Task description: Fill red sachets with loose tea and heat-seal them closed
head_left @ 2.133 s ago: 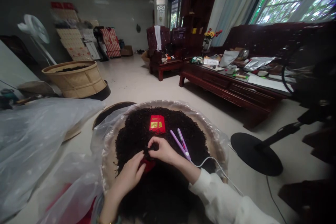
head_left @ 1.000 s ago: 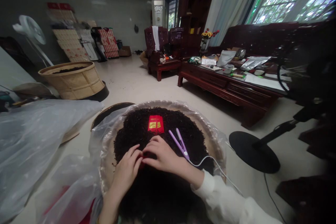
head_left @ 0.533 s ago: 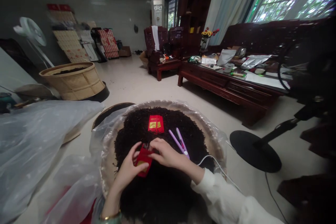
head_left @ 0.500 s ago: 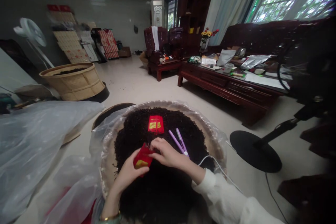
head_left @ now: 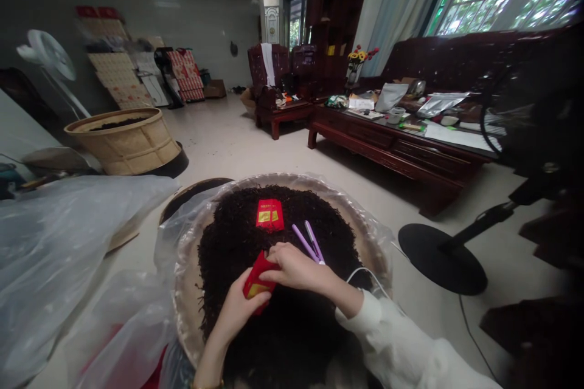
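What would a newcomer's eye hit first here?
Probably the red packet, gripped in the left hand with the right hand at its top. Next, the red-and-gold packaging lying beyond the hands on the dark heap in the round basket. Then the purple tongs, splayed open on the heap's right side.

The left hand (head_left: 239,305)'s fingers are mostly hidden behind the held red packet (head_left: 256,276), whose upper end the right hand (head_left: 292,264) covers. Print on its gold label is too blurred to read; lettering on the flat red packets (head_left: 270,214) upon the dark leaves (head_left: 235,234) is too small. The right hand and forearm hide the purple flat iron (head_left: 305,244)'s lower end and part of the white cord (head_left: 364,269). The bottom edge cuts off the white sleeve (head_left: 401,340). The black fan (head_left: 442,259)'s head is lost in darkness.
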Demonstrator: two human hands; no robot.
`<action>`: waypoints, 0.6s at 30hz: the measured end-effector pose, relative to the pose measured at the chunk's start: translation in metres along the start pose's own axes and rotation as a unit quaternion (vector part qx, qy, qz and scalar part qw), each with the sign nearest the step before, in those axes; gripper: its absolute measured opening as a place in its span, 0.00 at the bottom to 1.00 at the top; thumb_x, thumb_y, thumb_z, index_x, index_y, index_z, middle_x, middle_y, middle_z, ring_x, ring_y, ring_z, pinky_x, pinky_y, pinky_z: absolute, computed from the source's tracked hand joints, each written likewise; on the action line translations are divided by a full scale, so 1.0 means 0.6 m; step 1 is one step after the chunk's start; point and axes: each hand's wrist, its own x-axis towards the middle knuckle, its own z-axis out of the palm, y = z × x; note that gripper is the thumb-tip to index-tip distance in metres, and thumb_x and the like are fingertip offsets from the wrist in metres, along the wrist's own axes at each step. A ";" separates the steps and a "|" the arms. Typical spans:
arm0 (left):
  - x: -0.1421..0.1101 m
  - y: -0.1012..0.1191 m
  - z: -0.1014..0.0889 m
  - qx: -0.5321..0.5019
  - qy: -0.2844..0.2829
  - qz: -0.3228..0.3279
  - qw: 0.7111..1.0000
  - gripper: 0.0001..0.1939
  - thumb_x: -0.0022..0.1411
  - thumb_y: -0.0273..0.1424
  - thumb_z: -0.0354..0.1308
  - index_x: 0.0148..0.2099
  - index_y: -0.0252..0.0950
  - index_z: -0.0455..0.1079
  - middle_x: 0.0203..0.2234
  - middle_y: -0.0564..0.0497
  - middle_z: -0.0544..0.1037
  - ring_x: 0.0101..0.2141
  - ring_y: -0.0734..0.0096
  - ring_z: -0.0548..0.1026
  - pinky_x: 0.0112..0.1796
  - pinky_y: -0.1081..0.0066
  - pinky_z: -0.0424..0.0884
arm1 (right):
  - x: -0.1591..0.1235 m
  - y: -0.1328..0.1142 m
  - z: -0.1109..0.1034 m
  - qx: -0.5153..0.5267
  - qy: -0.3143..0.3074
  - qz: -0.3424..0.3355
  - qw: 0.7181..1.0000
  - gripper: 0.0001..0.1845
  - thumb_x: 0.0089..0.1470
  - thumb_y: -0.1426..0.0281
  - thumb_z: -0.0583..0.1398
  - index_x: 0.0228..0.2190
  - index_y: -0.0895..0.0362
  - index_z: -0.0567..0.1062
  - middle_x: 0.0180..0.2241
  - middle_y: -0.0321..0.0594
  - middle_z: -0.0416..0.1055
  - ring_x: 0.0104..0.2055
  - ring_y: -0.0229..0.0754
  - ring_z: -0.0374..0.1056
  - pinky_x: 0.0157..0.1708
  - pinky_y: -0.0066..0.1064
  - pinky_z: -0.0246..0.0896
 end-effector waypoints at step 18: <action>-0.013 -0.050 0.014 -0.224 0.024 -0.069 0.972 0.44 0.43 0.64 0.54 0.46 0.29 0.74 0.38 0.42 0.80 0.41 0.57 0.76 0.46 0.60 0.72 | -0.006 0.004 0.017 0.098 0.048 -0.067 0.992 0.03 0.53 0.70 0.64 0.31 0.58 0.78 0.33 0.40 0.75 0.46 0.42 0.67 0.49 0.32 0.55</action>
